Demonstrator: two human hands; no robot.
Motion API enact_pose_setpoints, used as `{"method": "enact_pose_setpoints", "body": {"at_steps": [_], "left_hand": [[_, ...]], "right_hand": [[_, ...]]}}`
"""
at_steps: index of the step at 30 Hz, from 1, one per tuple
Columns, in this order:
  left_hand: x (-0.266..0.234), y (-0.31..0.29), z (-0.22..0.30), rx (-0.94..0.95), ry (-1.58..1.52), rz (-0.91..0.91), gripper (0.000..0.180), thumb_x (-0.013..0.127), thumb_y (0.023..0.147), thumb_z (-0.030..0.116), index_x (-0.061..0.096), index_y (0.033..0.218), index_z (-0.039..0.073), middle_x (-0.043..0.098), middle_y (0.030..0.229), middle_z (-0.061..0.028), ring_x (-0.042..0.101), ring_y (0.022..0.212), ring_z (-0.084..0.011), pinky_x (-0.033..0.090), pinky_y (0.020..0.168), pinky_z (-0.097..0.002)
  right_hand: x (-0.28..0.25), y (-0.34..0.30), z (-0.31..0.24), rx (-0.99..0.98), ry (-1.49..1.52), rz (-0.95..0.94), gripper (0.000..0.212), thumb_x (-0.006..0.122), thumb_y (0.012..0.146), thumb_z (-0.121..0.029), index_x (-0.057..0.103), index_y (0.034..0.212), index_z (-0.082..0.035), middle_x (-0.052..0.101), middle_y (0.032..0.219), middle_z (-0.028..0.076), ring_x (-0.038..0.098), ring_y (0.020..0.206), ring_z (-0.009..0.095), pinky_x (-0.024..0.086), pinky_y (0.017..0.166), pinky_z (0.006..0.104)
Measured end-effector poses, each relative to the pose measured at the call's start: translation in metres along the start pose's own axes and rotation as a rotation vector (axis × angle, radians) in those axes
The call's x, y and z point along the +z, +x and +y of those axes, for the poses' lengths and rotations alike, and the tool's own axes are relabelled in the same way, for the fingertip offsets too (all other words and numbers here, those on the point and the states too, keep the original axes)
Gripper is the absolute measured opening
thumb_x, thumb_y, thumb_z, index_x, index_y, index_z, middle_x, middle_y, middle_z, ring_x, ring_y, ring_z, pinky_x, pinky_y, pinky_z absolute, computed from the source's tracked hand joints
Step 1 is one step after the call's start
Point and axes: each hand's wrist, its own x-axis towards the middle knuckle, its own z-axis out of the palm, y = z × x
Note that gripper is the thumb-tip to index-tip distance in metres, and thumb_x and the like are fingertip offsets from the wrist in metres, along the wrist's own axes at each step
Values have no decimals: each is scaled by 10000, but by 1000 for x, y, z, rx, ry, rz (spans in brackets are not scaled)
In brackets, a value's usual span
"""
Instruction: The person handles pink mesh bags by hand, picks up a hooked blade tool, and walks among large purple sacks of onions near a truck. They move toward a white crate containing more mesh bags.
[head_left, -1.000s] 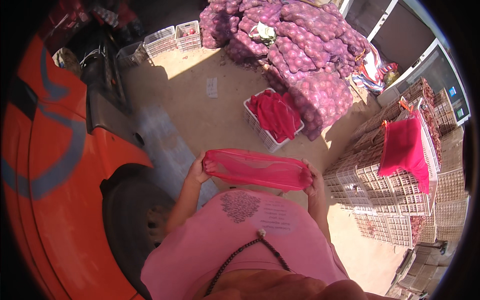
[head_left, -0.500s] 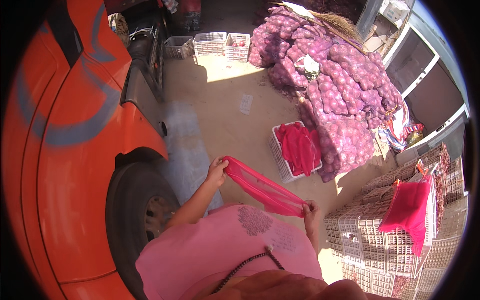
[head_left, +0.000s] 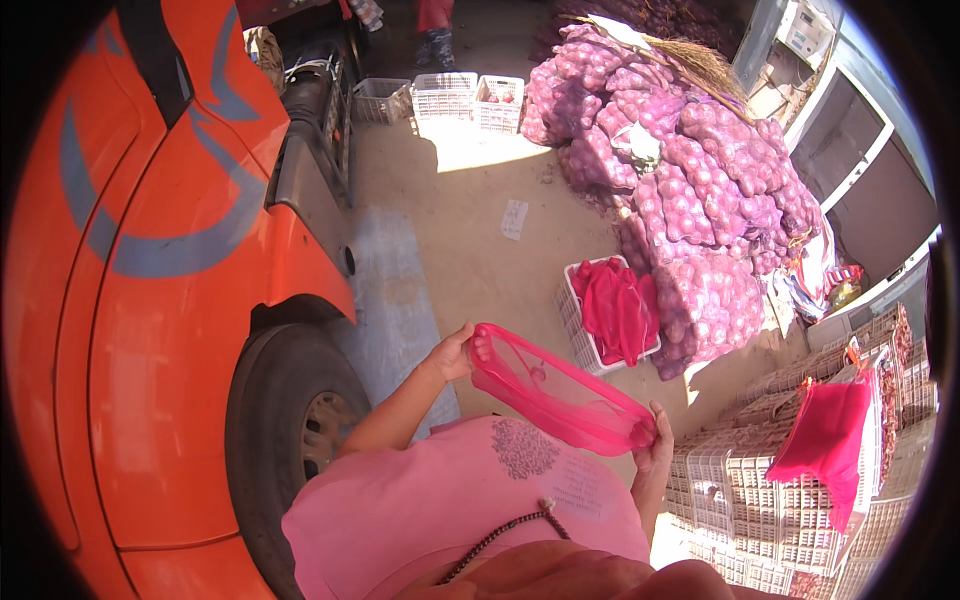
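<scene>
A bright pink mesh bag [head_left: 560, 395] is stretched out in front of my chest, see-through along its middle. My left hand [head_left: 460, 352] is closed on its upper left end, and some fingers show through the mesh there. At the lower right end, my right hand [head_left: 654, 440] is closed on the bag's edge. Beyond the bag stands a white plastic crate [head_left: 588, 345] heaped with folded pink mesh bags [head_left: 618, 308]. It touches a big pile of purple net sacks full of onions [head_left: 705, 210].
An orange truck [head_left: 180, 330] with a large wheel [head_left: 290, 400] stands close on my left. Stacked crates [head_left: 740, 500] rise on my right, with a pink bag [head_left: 830, 430] draped over them. White crates [head_left: 445, 97] line the back, near a person's legs [head_left: 436, 35].
The mesh bag is spread wider between my hands, its side opened out. The view has shifted, so the surroundings sit further right. More of the person's legs at the back shows.
</scene>
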Motion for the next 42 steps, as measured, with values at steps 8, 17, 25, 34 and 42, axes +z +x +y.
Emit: {"method": "enact_pose_setpoints", "body": {"at_steps": [8,17,25,34,42], "left_hand": [[-42,5,-6,256,265,439,182,518,883,64,526,1058,14,576,919,-37,585,824,-139,504,705,-273],[-2,-14,-5,-491,1191,-93,240,481,937,212,576,1048,21,531,718,30,420,549,-46,370,500,-203],[-10,2,7,-19,60,-198,374,633,834,348,580,1016,25,614,909,-30,572,871,-144,456,829,-311],[-28,19,-2,306,89,447,203,462,901,23,516,1094,47,587,941,-57,610,826,-180,524,726,-296],[33,9,-2,-306,954,66,194,524,905,167,601,1026,37,619,964,-58,583,780,-113,496,710,-269]], "right_hand": [[21,-8,20,-281,-1125,-55,190,567,828,-8,566,1018,6,573,787,59,572,677,153,463,616,284],[2,0,6,-85,103,80,245,477,853,-23,526,1091,11,560,786,63,570,659,151,495,550,257],[-12,-7,0,72,-54,-113,315,558,865,-139,493,1151,-25,561,751,48,522,601,119,444,539,239],[6,-17,24,2,-950,-264,220,596,820,-27,568,1037,-1,602,801,58,565,683,127,459,612,234],[-39,9,14,-373,-760,235,186,510,870,-17,568,1042,21,592,883,92,581,728,146,525,659,274]]}}
